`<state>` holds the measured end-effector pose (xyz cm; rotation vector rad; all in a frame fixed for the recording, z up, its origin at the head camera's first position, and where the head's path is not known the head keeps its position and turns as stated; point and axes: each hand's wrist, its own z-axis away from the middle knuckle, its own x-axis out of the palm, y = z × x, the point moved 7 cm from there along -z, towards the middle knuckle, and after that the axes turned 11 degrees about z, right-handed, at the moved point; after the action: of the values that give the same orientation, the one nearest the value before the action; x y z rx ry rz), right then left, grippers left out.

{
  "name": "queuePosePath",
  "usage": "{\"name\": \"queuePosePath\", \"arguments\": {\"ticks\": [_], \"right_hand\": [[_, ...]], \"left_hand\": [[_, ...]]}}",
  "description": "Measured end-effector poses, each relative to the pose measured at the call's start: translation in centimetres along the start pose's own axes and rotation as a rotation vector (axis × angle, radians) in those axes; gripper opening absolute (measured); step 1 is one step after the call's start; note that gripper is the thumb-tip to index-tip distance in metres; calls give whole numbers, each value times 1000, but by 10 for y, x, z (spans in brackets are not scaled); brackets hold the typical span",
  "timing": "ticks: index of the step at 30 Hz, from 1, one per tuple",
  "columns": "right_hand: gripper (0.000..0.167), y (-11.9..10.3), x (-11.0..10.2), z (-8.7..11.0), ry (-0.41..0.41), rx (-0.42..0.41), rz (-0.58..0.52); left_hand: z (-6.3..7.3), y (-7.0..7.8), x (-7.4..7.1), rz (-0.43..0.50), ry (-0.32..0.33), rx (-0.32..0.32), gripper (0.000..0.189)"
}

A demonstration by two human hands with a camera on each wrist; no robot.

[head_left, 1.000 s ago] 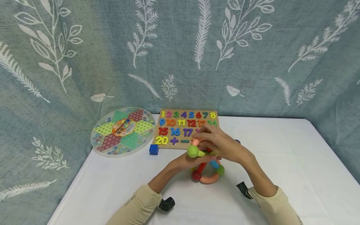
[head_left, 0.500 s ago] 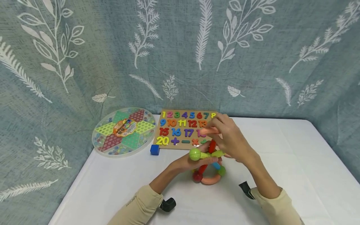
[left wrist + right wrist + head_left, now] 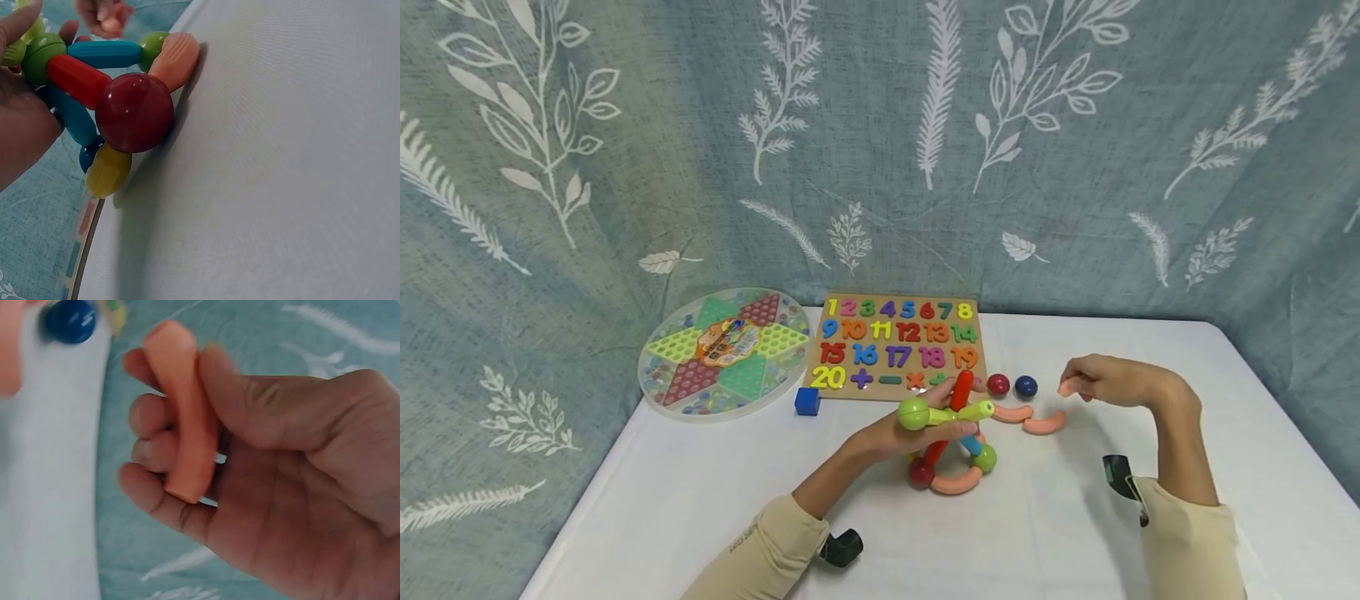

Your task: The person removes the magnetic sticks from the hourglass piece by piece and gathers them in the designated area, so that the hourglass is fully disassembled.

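In the head view my left hand (image 3: 887, 437) grips a toy built of magnetic rods and balls, its thumb in front and fingers behind. A light green ball (image 3: 913, 413), a red rod (image 3: 963, 390) and light green rods stick up from its top. Lower down, the left wrist view shows a dark red ball (image 3: 134, 112), blue rods, a yellow rod (image 3: 109, 172) and an orange curved rod (image 3: 175, 61) close over the table. Out to the right, my right hand (image 3: 1116, 382) pinches another orange curved rod (image 3: 187, 419) between thumb and fingers.
Two orange curved rods (image 3: 1045, 422) lie between my hands, with a red ball (image 3: 998, 384) and a dark blue ball (image 3: 1026, 387) behind them. Farther back are a number puzzle board (image 3: 880, 397), a blue cube (image 3: 807, 402) and a round Chinese checkers board (image 3: 727, 343).
My right hand has come away from the toy with the orange curved rod and moved right, past the loose rods and balls. My left hand keeps its hold in nearly the same place.
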<state>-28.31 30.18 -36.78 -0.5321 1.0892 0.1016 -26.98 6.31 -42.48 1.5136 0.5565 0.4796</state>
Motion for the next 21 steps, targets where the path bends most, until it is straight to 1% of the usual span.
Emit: {"name": "queuePosePath", "arguments": {"ticks": [2,7,9,11,13,15,19,21], "right_hand": [[20,11,5,-3,-42,13,4],[18,24,21,-11,-151,-17,-47],[21,28,26,-13,-175,-9,-79],[26,32,29,-15,-178,22,-99],[30,36,31,-17,-178,67,-91],[34,40,31,-17,-163,132,-40],[43,51,29,-11,-154,310,88],[45,57,28,-6,-170,385,122]], "left_hand": [[0,1,0,-3,-1,2,67],[0,2,0,-13,-9,-3,68],[0,2,0,-14,-8,-2,67],[-1,3,-1,-13,-4,-2,67],[-1,3,-2,-11,-1,-2,67],[-2,2,-2,-13,2,-2,68],[-1,0,-2,-12,-2,-1,68],[-1,-1,-1,-12,-8,0,69]]}}
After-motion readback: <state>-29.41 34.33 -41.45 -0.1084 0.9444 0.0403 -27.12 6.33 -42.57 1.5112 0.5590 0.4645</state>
